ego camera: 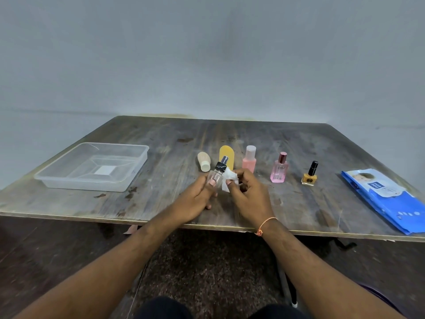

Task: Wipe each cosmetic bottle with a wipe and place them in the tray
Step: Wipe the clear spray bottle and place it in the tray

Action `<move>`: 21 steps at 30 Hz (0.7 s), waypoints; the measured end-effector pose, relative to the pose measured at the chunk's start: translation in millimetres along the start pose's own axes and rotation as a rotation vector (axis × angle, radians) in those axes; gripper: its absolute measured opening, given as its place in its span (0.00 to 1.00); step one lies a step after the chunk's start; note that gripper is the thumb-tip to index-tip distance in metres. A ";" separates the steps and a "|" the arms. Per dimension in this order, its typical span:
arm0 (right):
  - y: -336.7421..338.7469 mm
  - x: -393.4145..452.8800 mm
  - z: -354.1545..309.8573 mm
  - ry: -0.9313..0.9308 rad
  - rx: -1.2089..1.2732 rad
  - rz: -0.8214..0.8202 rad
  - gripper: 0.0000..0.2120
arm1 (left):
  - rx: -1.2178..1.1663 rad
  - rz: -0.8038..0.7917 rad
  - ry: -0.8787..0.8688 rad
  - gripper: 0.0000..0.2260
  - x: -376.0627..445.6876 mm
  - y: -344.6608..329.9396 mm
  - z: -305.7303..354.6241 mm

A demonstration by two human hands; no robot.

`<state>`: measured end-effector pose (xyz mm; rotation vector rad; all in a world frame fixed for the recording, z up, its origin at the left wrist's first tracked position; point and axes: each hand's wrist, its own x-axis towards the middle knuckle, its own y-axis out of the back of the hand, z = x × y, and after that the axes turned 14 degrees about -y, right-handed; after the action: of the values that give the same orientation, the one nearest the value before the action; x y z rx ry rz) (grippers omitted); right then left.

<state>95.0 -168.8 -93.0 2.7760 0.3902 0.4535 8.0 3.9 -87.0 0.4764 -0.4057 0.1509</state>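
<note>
My left hand (pixel 195 199) grips a clear spray bottle (pixel 217 174) with a black collar, tilted, above the table's middle. My right hand (pixel 249 194) pinches a white wipe (pixel 228 179) against the bottle's right side. Behind my hands stand a beige bottle (pixel 204 161), a yellow bottle (pixel 227 155), a peach bottle with a white cap (pixel 249 160), a pink perfume bottle (pixel 279 170) and a yellow nail polish with a black cap (pixel 310 174). The clear plastic tray (pixel 69 178) sits at the left with nothing in it.
A blue pack of wipes (pixel 388 199) lies at the table's right edge. The dark wooden table (pixel 322 203) stands against a pale wall. Its front edge runs just under my wrists, and my knees show below.
</note>
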 end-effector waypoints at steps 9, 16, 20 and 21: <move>-0.1 -9.1 -5.5 0.391 -0.287 -0.166 0.11 | -0.113 0.075 0.061 0.15 -4.4 2.2 -4.9; -0.8 2.8 -5.5 -0.084 0.144 -0.087 0.07 | -0.078 -0.001 0.063 0.17 -8.1 2.3 -4.7; 5.5 8.4 -20.2 -0.380 0.466 -0.204 0.08 | -0.062 0.003 0.042 0.15 -8.1 0.5 -5.6; 7.2 10.1 -22.3 -0.418 0.503 -0.227 0.08 | -0.063 0.010 0.039 0.15 -7.6 0.2 -5.5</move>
<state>98.1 -166.8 -67.8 3.1297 0.7900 -0.3236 2.9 6.3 -94.5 0.4088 -0.3732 0.1566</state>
